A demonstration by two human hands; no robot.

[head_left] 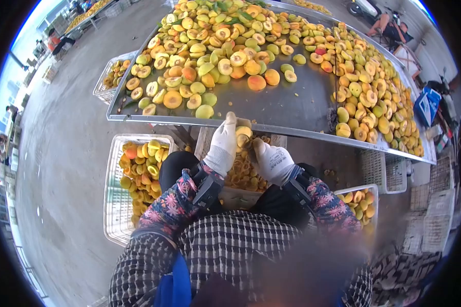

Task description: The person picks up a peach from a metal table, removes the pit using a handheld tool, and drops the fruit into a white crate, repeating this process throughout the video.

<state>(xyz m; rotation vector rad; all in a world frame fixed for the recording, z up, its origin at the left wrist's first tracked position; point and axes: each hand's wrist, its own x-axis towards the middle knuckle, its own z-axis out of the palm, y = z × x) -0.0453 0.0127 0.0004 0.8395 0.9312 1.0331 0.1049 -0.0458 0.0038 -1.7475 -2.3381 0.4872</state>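
My left hand (224, 143), in a white glove with stained fingertips, is closed around a halved apricot (243, 134) just below the table's front edge. My right hand (272, 161), gloved the same way, is pinched close against the fruit's right side. Something dark shows at its fingertips, and I cannot tell what it is. Directly beneath both hands, between my knees, stands a crate (204, 140) with wet orange fruit scraps (243, 171) inside. Above them, the metal table (292, 110) carries a heap of apricot halves (210, 48).
A white basket of apricot halves (143, 163) stands left of my knees, another basket (361, 204) to the right. More halves (366, 97) cover the table's right side. Stacked crates (381, 169) sit under its right end. Farther back are seated people (59, 42) and a blue box (427, 106).
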